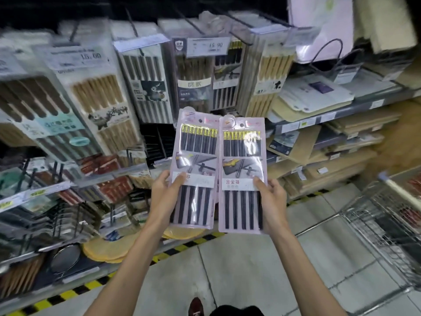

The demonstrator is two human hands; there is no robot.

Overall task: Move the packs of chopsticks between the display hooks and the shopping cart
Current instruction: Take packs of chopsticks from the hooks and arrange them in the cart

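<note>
Two pink packs of black chopsticks with gold tips are held upright side by side in front of the shelf. My left hand [163, 197] grips the left pack [196, 160] by its left edge, thumb on the label. My right hand [272, 201] grips the right pack [242, 165] by its right edge, thumb on its front. The packs touch along their inner edges. Above them, more chopstick packs [224, 74] hang on the display hooks [241, 26]. The wire shopping cart [385, 215] stands at the right edge, with a red item inside.
Hanging packs of wooden chopsticks [100, 96] fill the shelf to the left. Cutting boards and mats [330, 151] are stacked on shelves to the right. Round yellow mats [107, 249] lie on the bottom shelf. Yellow-black tape [173, 249] edges the grey floor.
</note>
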